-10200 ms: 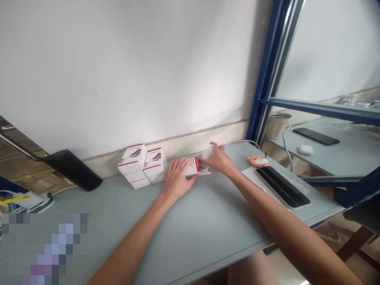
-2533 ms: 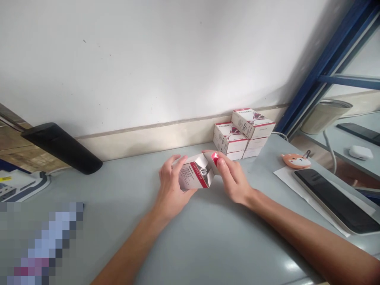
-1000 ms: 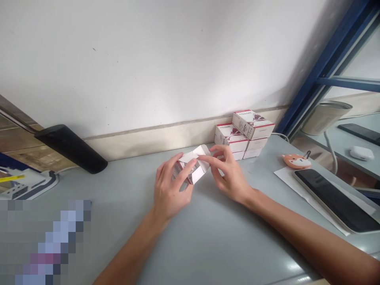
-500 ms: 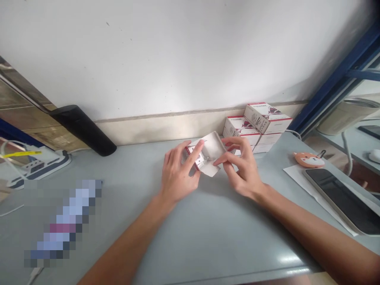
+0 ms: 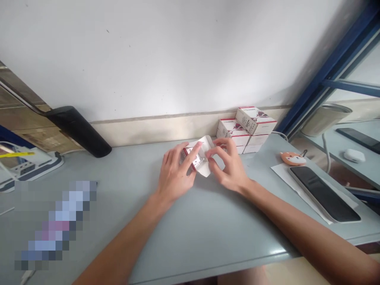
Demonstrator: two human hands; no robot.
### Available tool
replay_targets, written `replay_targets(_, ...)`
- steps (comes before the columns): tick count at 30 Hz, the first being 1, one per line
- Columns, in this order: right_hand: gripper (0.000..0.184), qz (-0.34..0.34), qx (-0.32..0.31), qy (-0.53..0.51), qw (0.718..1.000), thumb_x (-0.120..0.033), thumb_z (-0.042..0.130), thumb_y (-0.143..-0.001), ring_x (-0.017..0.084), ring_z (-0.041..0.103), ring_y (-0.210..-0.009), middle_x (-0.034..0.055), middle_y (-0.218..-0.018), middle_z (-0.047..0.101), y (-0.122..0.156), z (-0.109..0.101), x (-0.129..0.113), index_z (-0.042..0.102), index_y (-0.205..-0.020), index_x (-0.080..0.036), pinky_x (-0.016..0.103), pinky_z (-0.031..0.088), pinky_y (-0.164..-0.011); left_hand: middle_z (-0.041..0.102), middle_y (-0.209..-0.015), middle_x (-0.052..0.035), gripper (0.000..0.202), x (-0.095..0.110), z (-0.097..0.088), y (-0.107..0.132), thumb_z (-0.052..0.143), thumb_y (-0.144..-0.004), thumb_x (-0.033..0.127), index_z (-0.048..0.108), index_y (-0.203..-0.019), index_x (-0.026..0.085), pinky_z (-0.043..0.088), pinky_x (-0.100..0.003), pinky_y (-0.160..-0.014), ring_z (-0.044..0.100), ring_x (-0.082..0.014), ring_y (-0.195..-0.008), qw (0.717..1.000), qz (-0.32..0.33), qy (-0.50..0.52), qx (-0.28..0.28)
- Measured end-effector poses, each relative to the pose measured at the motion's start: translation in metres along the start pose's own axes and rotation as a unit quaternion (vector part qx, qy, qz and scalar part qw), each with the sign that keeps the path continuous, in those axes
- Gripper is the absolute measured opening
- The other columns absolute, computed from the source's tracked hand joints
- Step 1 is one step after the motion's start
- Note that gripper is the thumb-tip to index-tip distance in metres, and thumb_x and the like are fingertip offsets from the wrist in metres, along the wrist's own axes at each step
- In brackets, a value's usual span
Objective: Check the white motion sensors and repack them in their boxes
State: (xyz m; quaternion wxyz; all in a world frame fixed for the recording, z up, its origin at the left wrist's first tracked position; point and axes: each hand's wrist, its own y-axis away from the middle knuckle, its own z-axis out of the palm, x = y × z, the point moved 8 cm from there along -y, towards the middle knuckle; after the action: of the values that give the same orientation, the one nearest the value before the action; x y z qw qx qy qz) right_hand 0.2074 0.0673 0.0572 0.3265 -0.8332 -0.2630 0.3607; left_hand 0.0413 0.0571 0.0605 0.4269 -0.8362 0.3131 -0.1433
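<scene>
A small white and red cardboard box (image 5: 204, 168) with its end flaps standing open is held above the grey table. My left hand (image 5: 175, 172) is wrapped round its left side, the index finger lying across the top. At the open end, the bent fingers of my right hand (image 5: 230, 166) close on a white flap (image 5: 208, 145), thumb and index finger near each other. Part of a white and silvery content shows inside the box, too small to name. Both palms are hidden.
Several white and red boxes (image 5: 257, 128) are stacked against the wall at right. A phone (image 5: 323, 194) lies on white paper beside an orange animal-faced case (image 5: 293, 158). At left are a black cylinder (image 5: 80, 130), a power strip (image 5: 32, 170) and a pixelated object (image 5: 59, 221).
My right thumb and index finger have drawn together at the box's open end, and its large flap has folded inward. The view has turned slightly to the right.
</scene>
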Motion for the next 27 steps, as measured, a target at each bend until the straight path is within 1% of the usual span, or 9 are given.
replay_targets(3,0.023,-0.027,0.037,0.066,0.997,-0.017,0.062,-0.098,0.031,0.055,-0.126,0.0128,-0.131,0.049,0.0,-0.003,-0.01,0.072,-0.116,-0.026,0.054,0.053,-0.107,0.063,-0.139,-0.0144,0.092,-0.001,0.001,0.0,0.069,-0.091,0.011,0.026,-0.169,0.034,0.049,-0.043,-0.105,0.067,-0.0294,-0.12,1.0,-0.001,-0.003,-0.012)
replay_targets(5,0.022,-0.054,0.054,0.109,0.991,-0.021,0.066,-0.099,0.033,0.053,-0.131,0.013,-0.136,0.049,0.0,-0.005,-0.019,0.073,-0.118,-0.028,0.056,0.05,-0.111,0.063,-0.139,-0.0148,0.09,-0.001,0.001,0.0,0.069,-0.092,0.011,0.028,-0.169,0.034,0.049,-0.043,-0.105,0.068,-0.0293,-0.119,1.0,0.0,-0.005,-0.017)
replay_targets(8,0.014,-0.083,0.072,0.146,0.983,-0.028,0.072,-0.099,0.036,0.046,-0.143,0.0113,-0.147,0.05,-0.001,-0.005,-0.027,0.076,-0.112,-0.03,0.06,0.044,-0.119,0.063,-0.138,-0.0153,0.085,-0.001,0.001,-0.001,0.068,-0.093,0.012,0.031,-0.167,0.032,0.049,-0.043,-0.105,0.068,-0.0292,-0.119,1.0,0.002,-0.006,-0.017)
replay_targets(10,0.011,-0.087,0.07,0.154,0.982,-0.033,0.073,-0.098,0.037,0.041,-0.149,0.0093,-0.151,0.051,-0.002,-0.004,-0.026,0.077,-0.108,-0.031,0.061,0.041,-0.122,0.064,-0.138,-0.0151,0.082,0.0,0.001,-0.001,0.068,-0.094,0.012,0.033,-0.166,0.032,0.049,-0.043,-0.104,0.068,-0.0291,-0.12,1.0,0.0,-0.005,-0.016)
replay_targets(14,0.015,-0.077,0.059,0.142,0.985,-0.041,0.076,-0.096,0.039,0.035,-0.154,0.009,-0.153,0.055,-0.001,-0.003,-0.018,0.078,-0.105,-0.029,0.064,0.041,-0.123,0.065,-0.138,-0.0152,0.078,0.004,0.001,0.0,0.068,-0.094,0.012,0.039,-0.164,0.031,0.049,-0.043,-0.105,0.066,-0.0301,-0.124,1.0,0.001,-0.009,-0.023)
replay_targets(18,0.016,-0.061,0.054,0.117,0.99,-0.041,0.078,-0.094,0.04,0.04,-0.15,0.0108,-0.149,0.061,-0.001,-0.002,-0.016,0.077,-0.098,-0.026,0.064,0.047,-0.118,0.064,-0.14,-0.0151,0.074,0.015,0.003,0.001,0.066,-0.092,0.006,0.047,-0.158,0.034,0.048,-0.048,-0.108,0.065,-0.0319,-0.128,0.999,0.031,-0.028,-0.034)
replay_targets(21,0.009,-0.061,0.069,0.113,0.989,-0.035,0.075,-0.095,0.039,0.046,-0.147,0.01,-0.143,0.065,-0.003,-0.005,-0.022,0.077,-0.096,-0.026,0.063,0.049,-0.117,0.064,-0.139,-0.0142,0.074,0.013,0.002,0.001,0.066,-0.091,0.004,0.048,-0.156,0.034,0.049,-0.047,-0.108,0.066,-0.0308,-0.126,0.999,0.025,-0.034,-0.024)
replay_targets(24,0.006,-0.07,0.112,0.118,0.984,-0.03,0.074,-0.094,0.036,0.052,-0.142,0.0094,-0.136,0.07,-0.008,-0.018,-0.025,0.075,-0.1,-0.027,0.061,0.051,-0.115,0.065,-0.138,-0.0145,0.076,0.006,0.001,0.0,0.069,-0.091,0.007,0.045,-0.158,0.034,0.05,-0.045,-0.105,0.069,-0.0293,-0.12,0.999,0.004,-0.038,-0.016)
replay_targets(27,0.005,-0.082,0.164,0.146,0.972,-0.03,0.075,-0.092,0.035,0.059,-0.136,0.0088,-0.127,0.073,-0.015,-0.04,-0.018,0.073,-0.097,-0.029,0.059,0.051,-0.113,0.065,-0.139,-0.0157,0.083,-0.001,0.0,0.0,0.073,-0.089,0.01,0.039,-0.162,0.033,0.05,-0.046,-0.104,0.069,-0.0305,-0.117,0.999,-0.013,-0.043,-0.01)
